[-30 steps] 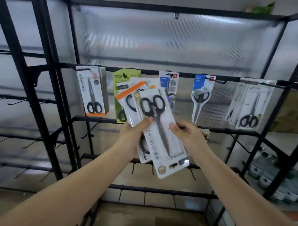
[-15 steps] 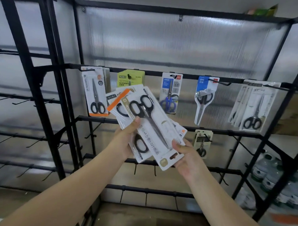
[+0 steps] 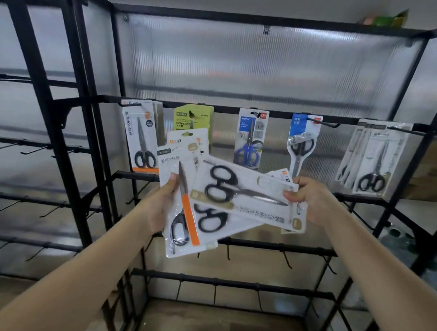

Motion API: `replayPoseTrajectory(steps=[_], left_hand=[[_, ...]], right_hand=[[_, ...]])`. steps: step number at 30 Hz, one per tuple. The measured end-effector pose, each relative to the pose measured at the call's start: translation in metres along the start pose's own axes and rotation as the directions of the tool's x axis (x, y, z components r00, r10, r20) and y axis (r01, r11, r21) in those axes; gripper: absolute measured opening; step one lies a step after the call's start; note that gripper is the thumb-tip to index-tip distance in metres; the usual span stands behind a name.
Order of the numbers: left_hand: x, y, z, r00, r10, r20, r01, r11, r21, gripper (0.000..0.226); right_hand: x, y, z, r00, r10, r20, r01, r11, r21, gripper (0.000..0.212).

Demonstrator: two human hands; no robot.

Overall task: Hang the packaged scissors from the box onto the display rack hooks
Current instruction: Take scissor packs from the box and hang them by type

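My left hand (image 3: 161, 203) grips a fanned stack of white scissor packs (image 3: 183, 213), thumb on the front one with the orange stripe. My right hand (image 3: 310, 198) pinches the right end of the top pack (image 3: 246, 191), which lies almost sideways with black-handled scissors inside. Both hands are in front of the black display rack (image 3: 239, 111). On the top rail's hooks hang a white-and-orange pack (image 3: 141, 140), a green pack (image 3: 193, 117), a blue-handled pack (image 3: 250, 139), a blue-topped pack (image 3: 302, 141) and several white packs (image 3: 373, 158). No box is in view.
Bare hooks (image 3: 286, 259) stick out from the lower rails behind the stack. A second rack section on the left has several bare hooks (image 3: 34, 149). Ribbed translucent panels back the rack. Bottled goods (image 3: 393, 233) sit low at the right.
My right hand has swung the top pack from near upright to almost horizontal and lifted it off the stack. Both hands rose toward the top rail.
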State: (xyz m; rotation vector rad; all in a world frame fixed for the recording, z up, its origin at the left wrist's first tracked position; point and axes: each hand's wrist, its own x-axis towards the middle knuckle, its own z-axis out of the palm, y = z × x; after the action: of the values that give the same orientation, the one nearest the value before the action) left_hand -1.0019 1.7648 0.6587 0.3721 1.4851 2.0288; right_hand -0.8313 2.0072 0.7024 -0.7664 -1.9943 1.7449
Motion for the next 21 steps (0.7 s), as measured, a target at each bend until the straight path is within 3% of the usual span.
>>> replayPoseTrajectory(steps=[4,9,13,15,17,19,21], left_hand=[[0.000,0.003,0.000,0.998,-0.025,0.062,0.004,0.947,0.322,0.079],[-0.009,0.002,0.025,0.959,-0.151,0.240,-0.033,0.782,0.623,0.074],[-0.012,-0.011,0.037,0.886,-0.217,0.410,-0.051,0.833,0.551,0.057],[-0.013,-0.017,0.039,0.884,-0.225,0.410,0.001,0.878,0.479,0.046],[-0.011,-0.020,0.040,0.907,-0.190,0.377,0.026,0.917,0.399,0.048],[-0.010,-0.023,0.039,0.940,-0.122,0.319,0.028,0.958,0.287,0.054],[-0.008,-0.027,0.039,0.970,-0.040,0.242,-0.004,0.984,0.177,0.052]], right_hand=[[-0.008,-0.023,0.004,0.983,-0.127,0.134,0.170,0.907,-0.386,0.021],[-0.011,-0.042,0.035,0.950,-0.251,0.184,0.310,0.817,-0.487,0.029],[-0.008,-0.044,0.044,0.906,-0.388,0.167,0.411,0.720,-0.559,0.034],[-0.006,-0.040,0.047,0.873,-0.458,0.166,0.468,0.691,-0.552,0.035],[-0.003,-0.032,0.051,0.818,-0.570,0.078,0.510,0.656,-0.557,0.037],[-0.005,-0.018,0.057,0.779,-0.612,-0.137,0.453,0.700,-0.551,0.060],[-0.011,0.000,0.065,0.846,-0.447,-0.289,0.321,0.862,-0.392,0.078]])
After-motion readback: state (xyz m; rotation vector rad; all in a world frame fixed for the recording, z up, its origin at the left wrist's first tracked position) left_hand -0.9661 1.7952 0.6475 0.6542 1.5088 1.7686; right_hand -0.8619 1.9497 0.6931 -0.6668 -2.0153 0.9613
